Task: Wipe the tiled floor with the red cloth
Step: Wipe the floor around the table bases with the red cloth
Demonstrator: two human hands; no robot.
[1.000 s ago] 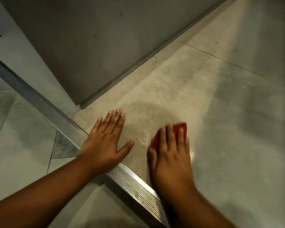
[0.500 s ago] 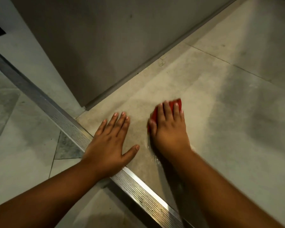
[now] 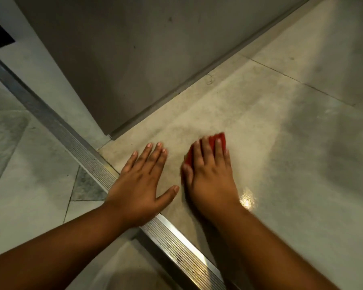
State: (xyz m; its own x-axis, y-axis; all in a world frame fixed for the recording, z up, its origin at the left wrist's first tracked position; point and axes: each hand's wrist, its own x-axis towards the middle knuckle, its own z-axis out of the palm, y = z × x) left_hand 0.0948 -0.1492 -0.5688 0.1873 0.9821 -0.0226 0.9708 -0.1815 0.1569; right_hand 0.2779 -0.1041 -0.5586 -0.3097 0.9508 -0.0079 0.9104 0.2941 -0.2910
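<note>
In the head view, two hands and one red cloth (image 3: 217, 141) are counted on the tiled floor (image 3: 281, 153). The right hand (image 3: 210, 176) is laid flat on top of the cloth, which is pressed against the tile beneath the palm and fingers; its grip is not clenched, the fingers being stretched out over the fabric, and only the cloth's far edge and left side are seen. The left hand (image 3: 143, 183) is spread flat and released, nothing being held, just beside the right hand. One ribbed metal threshold strip (image 3: 176, 245) is crossed by the left wrist. One grout line (image 3: 302, 82) is seen farther off.
</note>
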